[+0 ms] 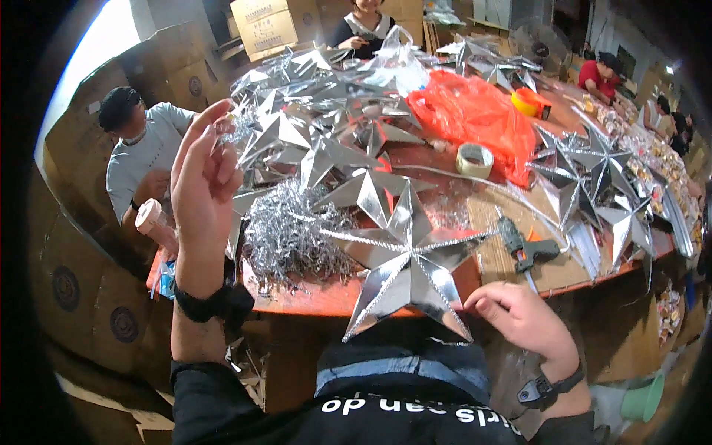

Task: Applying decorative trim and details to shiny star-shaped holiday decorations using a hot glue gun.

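A large silver foil star (pixel 410 259) lies at the table's near edge, its lower points reaching over my lap. Thin silver tinsel trim runs along its ridges and some edges. My right hand (pixel 519 317) is closed, thumb and forefinger pinching the star's edge by its lower right point. Raised at the left, my left hand (pixel 204 182) has its fingers curled together. Silvery strands show behind its fingertips; whether it grips one I cannot tell. Below and right of that hand sits a tangled heap of silver tinsel (pixel 293 230).
More silver stars pile up at the back (pixel 319 152) and right (pixel 593 167). A glue gun (pixel 528 248) rests on cardboard at the right. Beyond lie a tape roll (pixel 475 159), a red plastic bag (pixel 475 115) and a yellow-orange tape dispenser (pixel 528 102). Other people sit around the table.
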### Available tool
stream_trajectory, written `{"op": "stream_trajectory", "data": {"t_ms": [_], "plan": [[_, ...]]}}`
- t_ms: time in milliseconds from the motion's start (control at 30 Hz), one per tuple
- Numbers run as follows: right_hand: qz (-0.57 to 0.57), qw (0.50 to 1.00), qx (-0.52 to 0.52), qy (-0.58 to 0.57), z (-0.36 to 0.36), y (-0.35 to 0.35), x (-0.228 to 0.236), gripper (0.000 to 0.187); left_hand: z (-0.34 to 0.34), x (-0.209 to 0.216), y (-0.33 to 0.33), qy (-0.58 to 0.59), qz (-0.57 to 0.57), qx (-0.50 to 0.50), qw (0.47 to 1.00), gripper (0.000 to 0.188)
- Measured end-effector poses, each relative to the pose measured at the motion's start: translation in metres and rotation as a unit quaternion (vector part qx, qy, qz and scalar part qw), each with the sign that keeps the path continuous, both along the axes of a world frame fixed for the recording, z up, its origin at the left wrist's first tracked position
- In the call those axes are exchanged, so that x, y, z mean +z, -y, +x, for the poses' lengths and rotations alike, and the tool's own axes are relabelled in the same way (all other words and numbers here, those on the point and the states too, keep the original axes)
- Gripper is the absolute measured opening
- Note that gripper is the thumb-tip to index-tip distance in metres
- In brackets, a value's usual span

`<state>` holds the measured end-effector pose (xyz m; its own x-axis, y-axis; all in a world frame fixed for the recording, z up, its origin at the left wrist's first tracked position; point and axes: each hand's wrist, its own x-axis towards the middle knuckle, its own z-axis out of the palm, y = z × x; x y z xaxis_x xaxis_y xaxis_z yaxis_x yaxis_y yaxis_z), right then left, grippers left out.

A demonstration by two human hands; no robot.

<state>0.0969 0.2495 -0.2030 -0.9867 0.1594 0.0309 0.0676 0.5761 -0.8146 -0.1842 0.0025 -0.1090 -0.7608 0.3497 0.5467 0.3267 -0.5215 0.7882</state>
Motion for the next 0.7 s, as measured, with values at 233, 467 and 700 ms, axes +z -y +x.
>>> {"op": "stream_trajectory", "data": {"t_ms": [233,467,700], "plan": [[0.016,0.993,0.031,0.114,-0.008,0.017,0.011,0.035,-0.012,-0.024,0.041,0.016,0.003,0.037,0.999,0.034],[0.015,0.981,0.151,0.118,-0.024,0.045,0.009,0.044,-0.012,-0.045,0.026,-0.074,-0.166,0.103,0.978,0.025],[0.066,0.967,0.223,0.108,-0.019,0.050,0.026,0.041,-0.008,-0.050,0.019,-0.249,-0.429,0.190,0.847,0.015]]}}
